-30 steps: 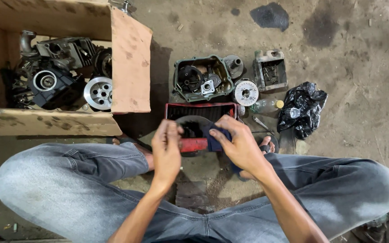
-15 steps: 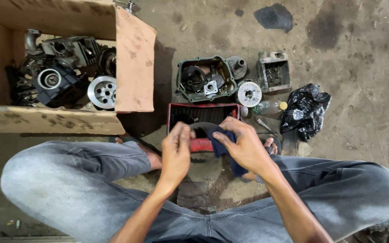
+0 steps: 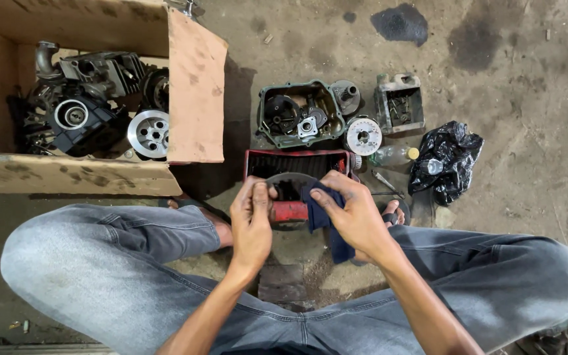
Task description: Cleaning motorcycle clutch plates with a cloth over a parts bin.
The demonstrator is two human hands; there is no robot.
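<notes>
I squat over a concrete floor. My left hand (image 3: 251, 220) pinches the edge of a thin grey metal ring plate (image 3: 288, 179) held over a red tray (image 3: 297, 161). My right hand (image 3: 356, 213) grips a dark blue rag (image 3: 327, 220) pressed against the ring's right side. The lower part of the ring is hidden behind both hands.
A cardboard box (image 3: 192, 92) at left holds engine parts and a silver pulley (image 3: 149, 133). Beyond the tray lie an open engine case (image 3: 299, 115), a round disc (image 3: 363, 136), a small metal housing (image 3: 399, 104), a plastic bottle (image 3: 392, 156) and a black plastic bag (image 3: 445, 161).
Both hands stay on the ring and rag over the tray; the rag hand has shifted slightly along the ring. The view has drifted a little.
</notes>
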